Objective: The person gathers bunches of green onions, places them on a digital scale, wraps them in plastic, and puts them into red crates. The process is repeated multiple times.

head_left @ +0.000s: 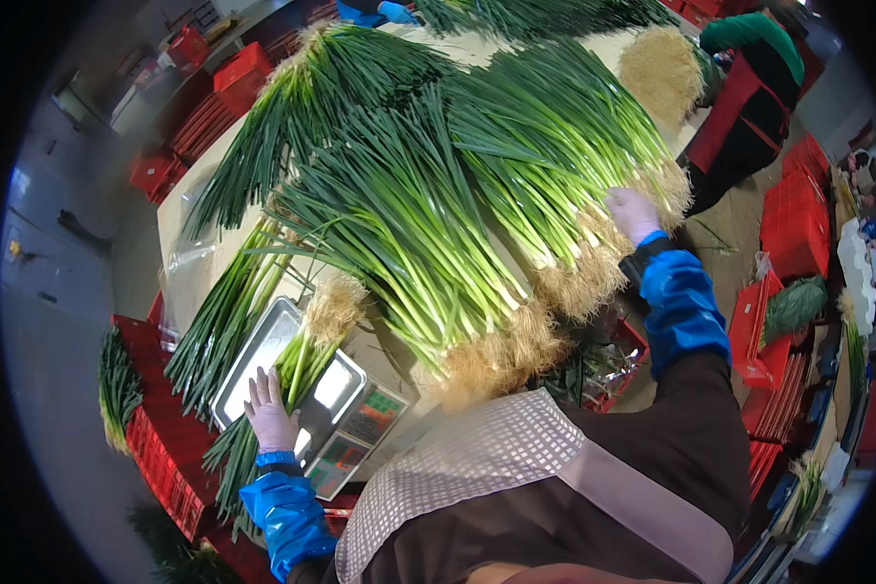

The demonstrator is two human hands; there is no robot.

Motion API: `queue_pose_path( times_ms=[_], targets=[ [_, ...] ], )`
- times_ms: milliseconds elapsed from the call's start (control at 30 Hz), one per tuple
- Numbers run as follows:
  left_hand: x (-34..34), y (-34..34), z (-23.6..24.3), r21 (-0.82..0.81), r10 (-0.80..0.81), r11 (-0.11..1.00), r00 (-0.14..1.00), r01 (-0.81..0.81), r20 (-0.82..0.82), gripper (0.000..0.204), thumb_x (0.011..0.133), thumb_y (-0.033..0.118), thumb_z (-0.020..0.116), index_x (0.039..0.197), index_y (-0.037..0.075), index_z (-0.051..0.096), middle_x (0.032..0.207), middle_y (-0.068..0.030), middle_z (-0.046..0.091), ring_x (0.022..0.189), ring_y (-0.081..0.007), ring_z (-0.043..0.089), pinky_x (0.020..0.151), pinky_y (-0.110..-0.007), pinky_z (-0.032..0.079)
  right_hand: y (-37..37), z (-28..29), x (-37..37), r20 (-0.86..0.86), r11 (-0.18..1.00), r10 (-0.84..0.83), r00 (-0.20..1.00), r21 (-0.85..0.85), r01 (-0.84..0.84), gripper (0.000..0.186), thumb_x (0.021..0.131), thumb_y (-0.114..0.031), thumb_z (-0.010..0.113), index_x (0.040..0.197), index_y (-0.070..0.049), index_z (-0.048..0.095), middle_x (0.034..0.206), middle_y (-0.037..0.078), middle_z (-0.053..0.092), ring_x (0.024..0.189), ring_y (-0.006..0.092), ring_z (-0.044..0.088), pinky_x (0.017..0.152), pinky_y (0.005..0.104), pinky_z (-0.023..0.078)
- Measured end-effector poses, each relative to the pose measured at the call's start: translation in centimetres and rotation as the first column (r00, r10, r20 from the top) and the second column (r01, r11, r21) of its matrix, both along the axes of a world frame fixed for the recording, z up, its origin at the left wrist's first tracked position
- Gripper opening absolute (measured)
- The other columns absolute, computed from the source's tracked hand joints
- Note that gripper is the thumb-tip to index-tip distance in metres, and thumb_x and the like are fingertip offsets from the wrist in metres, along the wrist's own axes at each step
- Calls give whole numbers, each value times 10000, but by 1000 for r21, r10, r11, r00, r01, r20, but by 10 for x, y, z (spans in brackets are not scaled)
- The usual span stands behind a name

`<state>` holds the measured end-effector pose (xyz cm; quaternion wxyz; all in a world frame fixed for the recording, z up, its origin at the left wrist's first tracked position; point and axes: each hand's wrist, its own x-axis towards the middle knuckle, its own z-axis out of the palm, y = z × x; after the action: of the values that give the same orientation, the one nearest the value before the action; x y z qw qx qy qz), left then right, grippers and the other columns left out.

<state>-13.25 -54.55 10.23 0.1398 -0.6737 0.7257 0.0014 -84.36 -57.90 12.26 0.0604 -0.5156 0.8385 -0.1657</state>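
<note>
Left hand (273,414) at small green-onion bunch (307,360) on scale tray (337,385); fingers outstretched, somewhat apart. Bunch's long axis slants: roots up and right of fingers, leaf tops down and left. Left hand nearer this bunch. Right hand (635,212) well apart, by root end of big green-onion pile (555,146) on worktop (190,200); fingers partly hidden, cannot tell if clamped.
</note>
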Motion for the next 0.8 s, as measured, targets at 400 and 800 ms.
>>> queue_pose_path(
  times_ms=[400, 800],
  targets=[
    [-6, 18, 25, -78, -7, 997, 985, -6, -170, 1038, 649, 289, 827, 1495, 181, 233, 1567, -109, 172, 1428, -373, 182, 1103, -583, 234, 49, 274, 103, -158, 549, 133, 978, -810, -206, 301, 921, -146, 626, 1206, -50, 634, 964, 41, 637, 848, 133, 591, 766, 267, 481],
    [7, 137, 61, -605, -429, 796, 737, 34, -522, 614, 668, 98, 764, 1240, 145, 544, 1313, -114, 527, 1236, -360, 487, 1000, -488, 407, -48, 53, 466, 44, 263, 957, 286, -543, -798, 240, 805, -73, 668, 1041, -103, 699, 1019, 81, 615, 981, 273, 561, 890, 349, 449]
  ],
)
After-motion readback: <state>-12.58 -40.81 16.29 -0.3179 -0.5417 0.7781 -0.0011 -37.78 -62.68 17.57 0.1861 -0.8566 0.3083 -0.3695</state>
